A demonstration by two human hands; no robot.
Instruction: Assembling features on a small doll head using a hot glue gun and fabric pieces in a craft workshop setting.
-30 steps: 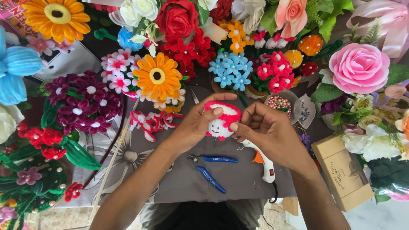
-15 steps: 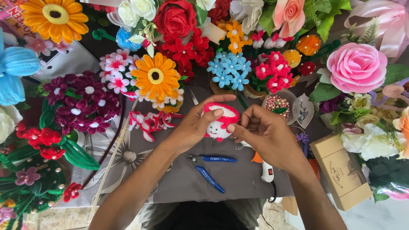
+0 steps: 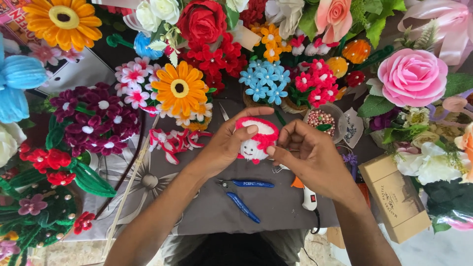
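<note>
Cupping a largely shaped red-and-white fuzzy ornament (image 3: pixel 256 139), left hand (image 3: pixel 227 143) is gripping while right hand (image 3: pixel 308 155) is pinching its right edge, blue pliers (image 3: pixel 245 194) lying near, unused.

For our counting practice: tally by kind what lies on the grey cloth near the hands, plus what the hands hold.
Fuzzy red-and-white craft piece, held in both hands: 1
Blue-handled pliers: 1
Glue gun: 1
Bowl of beads: 1
Cardboard box: 1
Total: 5
</note>
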